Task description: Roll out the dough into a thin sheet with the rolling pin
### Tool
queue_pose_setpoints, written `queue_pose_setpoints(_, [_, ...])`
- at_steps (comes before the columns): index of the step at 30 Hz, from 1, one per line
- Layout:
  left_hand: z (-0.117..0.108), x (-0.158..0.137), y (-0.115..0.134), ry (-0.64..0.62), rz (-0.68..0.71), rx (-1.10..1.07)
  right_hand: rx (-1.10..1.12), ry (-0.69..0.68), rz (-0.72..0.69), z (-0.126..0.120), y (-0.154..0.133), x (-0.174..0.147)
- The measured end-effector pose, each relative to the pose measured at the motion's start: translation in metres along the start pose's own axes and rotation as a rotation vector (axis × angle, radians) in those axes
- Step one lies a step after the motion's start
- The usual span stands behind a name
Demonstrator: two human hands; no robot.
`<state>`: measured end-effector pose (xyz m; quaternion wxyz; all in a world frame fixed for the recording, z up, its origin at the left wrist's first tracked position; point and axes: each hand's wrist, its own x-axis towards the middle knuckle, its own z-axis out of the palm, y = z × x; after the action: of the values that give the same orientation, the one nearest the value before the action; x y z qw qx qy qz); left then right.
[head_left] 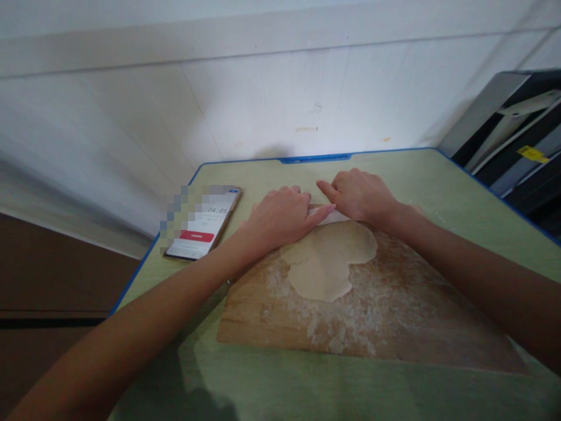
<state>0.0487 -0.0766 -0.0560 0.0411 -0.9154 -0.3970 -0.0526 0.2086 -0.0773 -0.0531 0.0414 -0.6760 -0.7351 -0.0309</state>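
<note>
A flat, irregular sheet of dough [328,263] lies on a floured wooden board [421,316]. At its far edge, a short pale length of what looks like a flour-dusted rolling pin [335,216] shows between my hands. My left hand [284,213] is closed over the left part, its thumb stretched to the right along it. My right hand [362,196] curls over the right part, with its index finger pointing left. Most of the pin is hidden under both hands.
A phone [199,228] with a timer on its screen lies left of the board. The green table [394,166] has a blue rim and stands against a white wall [263,105]. Dark folded furniture or equipment [521,128] stands at the right. Loose flour covers much of the board.
</note>
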Motion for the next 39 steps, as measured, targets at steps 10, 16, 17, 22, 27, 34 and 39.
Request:
queue_pose_setpoints(10, [0.002,0.003,-0.003,0.007,-0.002,-0.017,0.002,0.019,-0.008,0.001,0.001,0.005])
queue_pose_setpoints(16, [0.0,0.005,-0.003,-0.007,-0.02,-0.033,-0.004,0.024,-0.015,0.002,0.001,0.009])
queue_pose_setpoints(17, [0.001,0.005,-0.003,-0.007,-0.018,-0.035,-0.004,0.026,-0.016,0.002,0.001,0.009])
queue_pose_setpoints(22, [0.003,0.007,-0.004,0.006,-0.013,-0.032,-0.007,0.041,-0.017,0.004,0.002,0.011])
queue_pose_setpoints(27, [0.003,0.009,-0.004,-0.005,-0.022,-0.043,-0.016,0.042,-0.02,0.005,0.002,0.014])
queue_pose_setpoints(34, [0.003,0.012,-0.004,-0.005,-0.046,-0.079,-0.028,0.028,-0.056,0.005,0.002,0.017])
queue_pose_setpoints(39, [0.003,0.013,-0.005,-0.014,-0.042,-0.068,-0.031,0.036,-0.044,0.005,0.002,0.019])
